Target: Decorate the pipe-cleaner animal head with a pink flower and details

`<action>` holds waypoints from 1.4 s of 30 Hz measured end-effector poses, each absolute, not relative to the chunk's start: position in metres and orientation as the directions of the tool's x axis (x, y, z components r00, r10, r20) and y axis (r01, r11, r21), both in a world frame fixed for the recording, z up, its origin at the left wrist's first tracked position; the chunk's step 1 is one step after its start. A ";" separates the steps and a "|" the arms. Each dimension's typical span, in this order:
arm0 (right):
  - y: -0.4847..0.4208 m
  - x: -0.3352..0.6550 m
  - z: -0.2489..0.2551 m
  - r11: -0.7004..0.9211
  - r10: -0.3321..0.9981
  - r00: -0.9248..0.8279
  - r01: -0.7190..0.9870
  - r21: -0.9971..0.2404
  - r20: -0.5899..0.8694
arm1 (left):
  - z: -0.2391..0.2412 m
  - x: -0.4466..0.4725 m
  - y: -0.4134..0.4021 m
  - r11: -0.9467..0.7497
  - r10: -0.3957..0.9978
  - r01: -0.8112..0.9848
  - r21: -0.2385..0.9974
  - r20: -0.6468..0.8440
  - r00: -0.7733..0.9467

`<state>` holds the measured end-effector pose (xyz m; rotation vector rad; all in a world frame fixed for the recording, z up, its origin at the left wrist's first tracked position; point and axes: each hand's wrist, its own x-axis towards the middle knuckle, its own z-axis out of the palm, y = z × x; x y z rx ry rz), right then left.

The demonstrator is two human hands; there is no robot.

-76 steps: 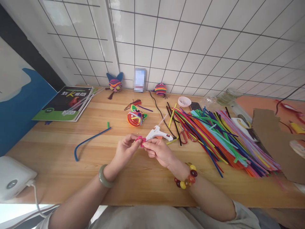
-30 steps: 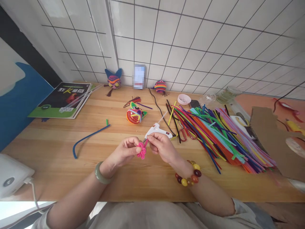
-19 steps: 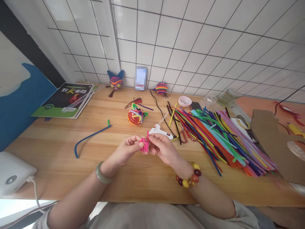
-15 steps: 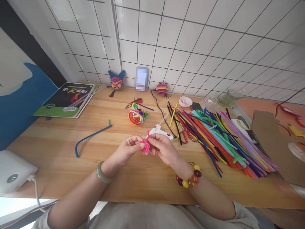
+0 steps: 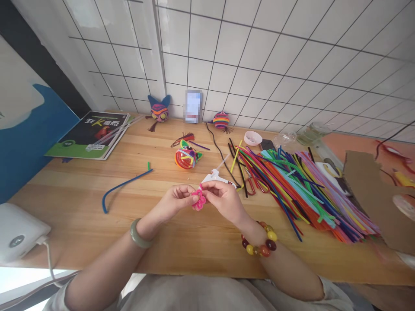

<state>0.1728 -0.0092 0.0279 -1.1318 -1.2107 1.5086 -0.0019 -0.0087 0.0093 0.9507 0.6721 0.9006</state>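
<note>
Both of my hands meet over the wooden table (image 5: 81, 224) and pinch a small pink pipe-cleaner flower (image 5: 198, 201). My left hand (image 5: 175, 203), with a green bangle on its wrist, holds the flower from the left. From the right, my right hand (image 5: 225, 201), wearing a beaded bracelet, grips the flower's upper end with thumb and fingers. Just behind my hands lies a white glue gun (image 5: 216, 177). Part of the flower is hidden by my fingers.
A big pile of coloured pipe cleaners (image 5: 298, 185) spreads to the right, with cardboard (image 5: 372, 194) beyond. A bent blue pipe cleaner (image 5: 119, 188) lies left. A striped ball figure (image 5: 185, 157), two more figures by the tiled wall, a book (image 5: 89, 134), a pink bowl (image 5: 253, 138) and a white device (image 5: 16, 233) surround them.
The pink flower has been turned and worked between my fingers. My right hand shifted from pulling the stem to pinching over the flower's top. The view drifted slightly.
</note>
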 end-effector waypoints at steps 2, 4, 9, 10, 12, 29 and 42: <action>-0.009 0.174 0.028 -0.106 0.967 -0.236 -0.025 -0.994 -0.098 | 0.010 -0.003 -0.009 0.264 0.880 -0.355 0.897 -0.073 0.469; -0.009 0.175 0.029 -0.055 0.957 -0.283 0.035 -0.998 -0.063 | 0.010 -0.003 -0.009 0.252 0.881 -0.367 0.895 -0.055 0.470; -0.009 0.177 0.032 0.033 0.941 -0.339 0.074 -0.997 0.006 | 0.010 -0.003 -0.009 0.248 0.886 -0.380 0.891 -0.049 0.462; -0.008 0.178 0.033 0.071 0.939 -0.343 0.078 -0.994 0.040 | 0.009 -0.003 -0.009 0.252 0.884 -0.377 0.891 -0.054 0.464; -0.007 0.178 0.032 0.170 0.929 -0.347 0.090 -0.981 0.129 | 0.008 -0.003 -0.009 0.267 0.876 -0.359 0.894 -0.070 0.478; -0.006 0.187 0.032 0.682 0.709 -0.535 0.352 -0.641 0.460 | 0.004 0.002 -0.003 0.289 0.916 -0.318 0.903 -0.164 0.367; -0.008 0.180 0.025 0.764 0.592 -0.431 0.570 -0.303 0.681 | 0.003 0.005 -0.005 0.286 0.922 -0.294 0.912 -0.179 0.343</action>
